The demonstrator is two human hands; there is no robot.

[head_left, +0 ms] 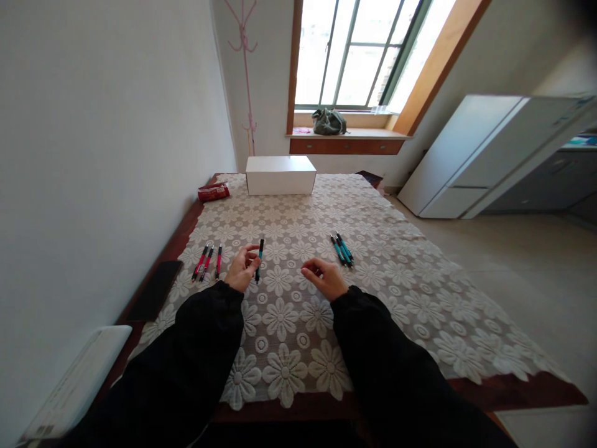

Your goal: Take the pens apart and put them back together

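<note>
Between the thumb and fingers of my left hand (242, 267) is a teal pen (260, 255) with black ends, held almost upright above the lace tablecloth (284, 317). Three red pens (206, 264) with black parts lie side by side just left of that hand. My right hand (326, 279) is over the cloth with its fingers curled in towards the thumb, and no object shows in it. Beyond it to the right, a small bunch of teal pens (342, 250) lies close together on the cloth, touching or nearly so.
A white box (280, 176) stands at the table's far end, with a red packet (214, 191) to its left. Along the left edge are a black flat object (155, 290) and a white box-like object (79, 379). A wall borders the left side; a white fridge (480, 155) stands right.
</note>
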